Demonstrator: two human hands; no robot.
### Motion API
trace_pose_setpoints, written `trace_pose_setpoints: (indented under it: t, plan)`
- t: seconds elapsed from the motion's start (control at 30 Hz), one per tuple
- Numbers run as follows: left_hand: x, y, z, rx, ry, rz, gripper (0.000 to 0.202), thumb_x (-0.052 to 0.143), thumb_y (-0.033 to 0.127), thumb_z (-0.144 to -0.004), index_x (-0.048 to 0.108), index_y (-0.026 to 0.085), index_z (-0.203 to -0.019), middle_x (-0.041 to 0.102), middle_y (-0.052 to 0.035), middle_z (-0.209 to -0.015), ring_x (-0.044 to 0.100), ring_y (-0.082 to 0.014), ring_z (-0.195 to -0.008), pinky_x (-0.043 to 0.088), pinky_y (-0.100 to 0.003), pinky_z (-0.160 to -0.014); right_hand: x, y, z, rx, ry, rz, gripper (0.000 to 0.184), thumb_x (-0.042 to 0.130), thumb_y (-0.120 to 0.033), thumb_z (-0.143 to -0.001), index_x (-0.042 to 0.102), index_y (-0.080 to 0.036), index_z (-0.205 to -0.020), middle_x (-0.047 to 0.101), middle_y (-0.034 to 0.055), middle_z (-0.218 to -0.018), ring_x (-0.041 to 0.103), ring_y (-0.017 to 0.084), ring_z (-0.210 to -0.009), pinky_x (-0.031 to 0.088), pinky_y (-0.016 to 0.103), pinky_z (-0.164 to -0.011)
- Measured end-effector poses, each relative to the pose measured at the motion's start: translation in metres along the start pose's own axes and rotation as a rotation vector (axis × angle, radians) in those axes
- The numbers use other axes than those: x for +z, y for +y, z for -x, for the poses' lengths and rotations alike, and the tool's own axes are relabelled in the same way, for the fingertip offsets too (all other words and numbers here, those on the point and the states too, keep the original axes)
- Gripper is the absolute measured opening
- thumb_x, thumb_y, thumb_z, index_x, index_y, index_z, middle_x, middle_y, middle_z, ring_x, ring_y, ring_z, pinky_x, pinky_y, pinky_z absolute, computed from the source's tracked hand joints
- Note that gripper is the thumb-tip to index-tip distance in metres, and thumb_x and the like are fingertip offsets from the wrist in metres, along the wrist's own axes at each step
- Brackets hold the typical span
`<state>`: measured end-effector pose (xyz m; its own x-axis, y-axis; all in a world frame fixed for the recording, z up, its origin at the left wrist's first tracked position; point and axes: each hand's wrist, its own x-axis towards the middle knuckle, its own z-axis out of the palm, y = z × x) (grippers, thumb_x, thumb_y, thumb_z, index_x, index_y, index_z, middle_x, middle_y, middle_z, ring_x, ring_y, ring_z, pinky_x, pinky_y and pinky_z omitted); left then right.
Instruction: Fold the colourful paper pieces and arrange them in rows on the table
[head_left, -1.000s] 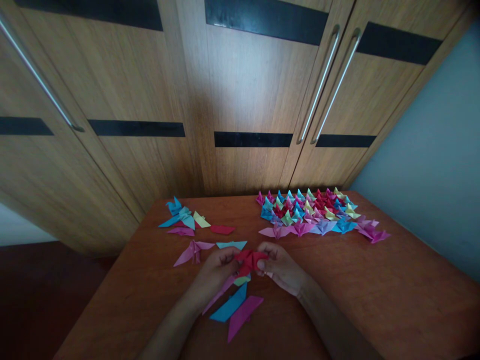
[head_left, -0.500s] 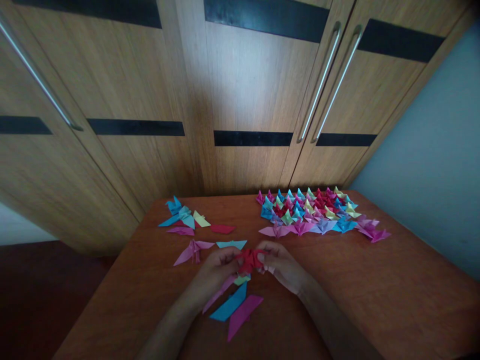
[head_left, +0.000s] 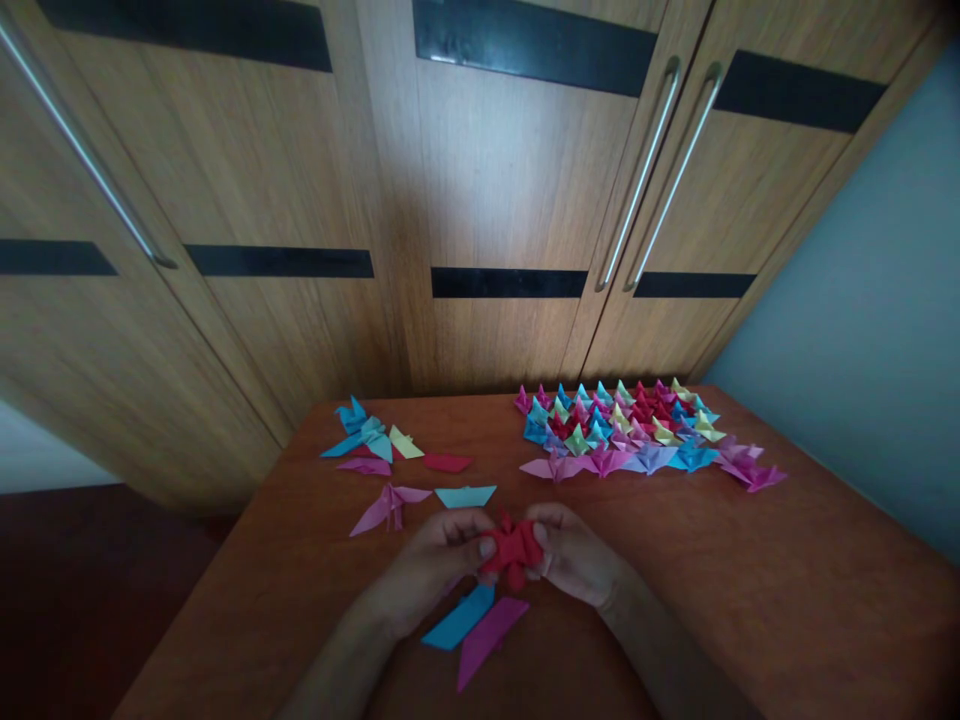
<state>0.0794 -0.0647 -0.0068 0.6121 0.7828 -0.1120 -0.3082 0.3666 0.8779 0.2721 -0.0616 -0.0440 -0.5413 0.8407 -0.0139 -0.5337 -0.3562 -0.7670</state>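
Observation:
A red folded-paper origami piece (head_left: 513,548) is held between both hands above the table. My left hand (head_left: 442,555) pinches its left side with thumb and fingers, and my right hand (head_left: 568,552) grips the right side the same way. Just below the hands lie a blue folded strip (head_left: 459,618) and a magenta folded strip (head_left: 489,640), partly overlapping. A light-blue folded piece (head_left: 465,496) rests right behind my left hand. Left of that sits a pink origami crane (head_left: 391,504) with its wings spread.
Rows of multicoloured paper cranes (head_left: 619,430) stand at the back right of the wooden table (head_left: 750,580). Blue cranes (head_left: 366,432), a yellow piece (head_left: 406,443) and a red strip (head_left: 447,462) lie back left. A wooden wardrobe (head_left: 510,180) rises behind the table.
Both hands have come slightly lower and nearer with the red piece, which now shows flatter and more spread out. They now cover the green and pink pieces seen below them before.

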Motion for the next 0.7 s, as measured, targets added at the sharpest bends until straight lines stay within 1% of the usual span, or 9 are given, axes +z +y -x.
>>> trace_pose_setpoints:
  t: [0.07,0.17,0.23,0.33,0.43,0.57,0.7]
  plan:
    - [0.0012,-0.0006,0.0015,0.005,0.010,0.038,0.021,0.072,0.032,-0.073,0.064,0.013,-0.074,0.059,-0.0002,-0.061,0.050,-0.0089,-0.055,0.034,-0.021,-0.055,0.0027,0.0011,0.0005,-0.006,-0.008,-0.041,0.031,0.076,-0.042,-0.069,0.061,-0.014,-0.070,0.058,-0.0013,-0.058,0.051,0.008,-0.048,0.036,0.020,-0.047]
    - [0.0024,-0.0015,0.0021,0.028,0.062,0.096,0.023,0.074,0.034,-0.071,0.063,0.013,-0.073,0.060,-0.0008,-0.061,0.050,-0.0089,-0.053,0.034,-0.021,-0.053,0.0059,0.0004,0.0005,-0.018,0.002,-0.084,0.031,0.078,-0.041,-0.066,0.061,-0.015,-0.069,0.060,-0.0007,-0.059,0.053,0.009,-0.050,0.037,0.020,-0.048]
    - [0.0026,-0.0017,0.0019,0.049,0.086,0.137,0.025,0.075,0.035,-0.070,0.063,0.014,-0.072,0.060,-0.0007,-0.061,0.050,-0.0092,-0.054,0.033,-0.021,-0.053,0.0071,-0.0005,0.0002,-0.032,0.025,-0.099,0.030,0.079,-0.039,-0.065,0.062,-0.016,-0.070,0.059,-0.0012,-0.058,0.052,0.009,-0.050,0.036,0.020,-0.048]
    - [0.0029,-0.0019,0.0021,0.076,0.088,0.162,0.027,0.078,0.035,-0.066,0.061,0.014,-0.068,0.057,0.0004,-0.059,0.048,-0.0091,-0.054,0.032,-0.021,-0.053,0.0084,-0.0011,0.0001,-0.068,0.071,-0.106,0.030,0.081,-0.039,-0.062,0.061,-0.018,-0.070,0.057,-0.0031,-0.057,0.049,0.008,-0.049,0.035,0.020,-0.048]
    - [0.0030,-0.0025,0.0031,0.083,0.096,0.187,0.029,0.080,0.036,-0.063,0.060,0.014,-0.066,0.057,0.0008,-0.058,0.047,-0.0092,-0.054,0.032,-0.021,-0.054,0.0102,-0.0010,0.0004,-0.092,0.067,-0.101,0.034,0.080,-0.043,-0.061,0.057,-0.019,-0.065,0.049,-0.0054,-0.051,0.044,0.008,-0.047,0.034,0.020,-0.047]
    - [0.0021,-0.0029,0.0039,0.101,0.077,0.231,0.028,0.078,0.036,-0.066,0.060,0.015,-0.067,0.057,0.0008,-0.058,0.048,-0.0098,-0.054,0.033,-0.022,-0.054,0.0107,-0.0010,0.0007,-0.149,0.068,-0.100,0.041,0.078,-0.049,-0.061,0.049,-0.019,-0.060,0.035,-0.0091,-0.042,0.034,0.007,-0.041,0.030,0.019,-0.045]
    - [-0.0002,-0.0017,0.0034,0.143,0.048,0.259,0.028,0.075,0.037,-0.070,0.060,0.014,-0.066,0.055,0.0016,-0.056,0.047,-0.0091,-0.053,0.034,-0.021,-0.054,0.0072,-0.0020,0.0001,-0.181,0.105,-0.118,0.047,0.077,-0.051,-0.062,0.043,-0.020,-0.057,0.030,-0.0102,-0.039,0.027,0.006,-0.040,0.028,0.019,-0.045]
